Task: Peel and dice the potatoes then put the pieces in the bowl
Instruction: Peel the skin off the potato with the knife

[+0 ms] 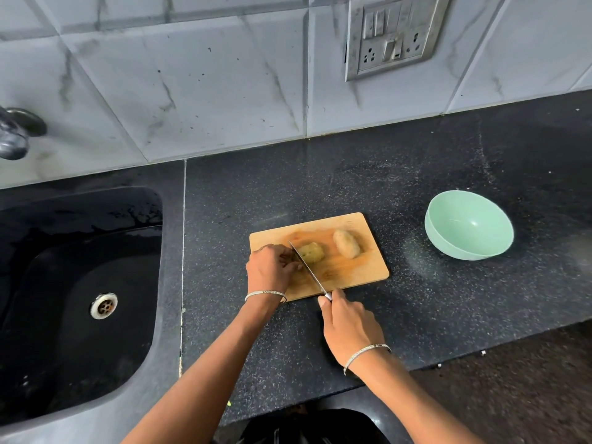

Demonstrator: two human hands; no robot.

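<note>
A wooden cutting board point(352, 274) lies on the black counter. Two peeled potatoes are on it: one point(312, 252) near the middle and a second point(347, 244) further right. My left hand point(270, 269) sits at the board's left end, its curled fingers holding the left end of the middle potato. My right hand point(349, 328) grips the handle of a knife point(309, 267), whose blade lies across that potato just beside my left fingers. A mint green bowl point(439, 232) stands empty to the right of the board.
A black sink point(64, 251) with a metal drain point(103, 306) fills the left side, with a tap point(14, 133) above it. The tiled wall carries a switch and socket plate point(394, 33). The counter's front edge runs close behind my right wrist.
</note>
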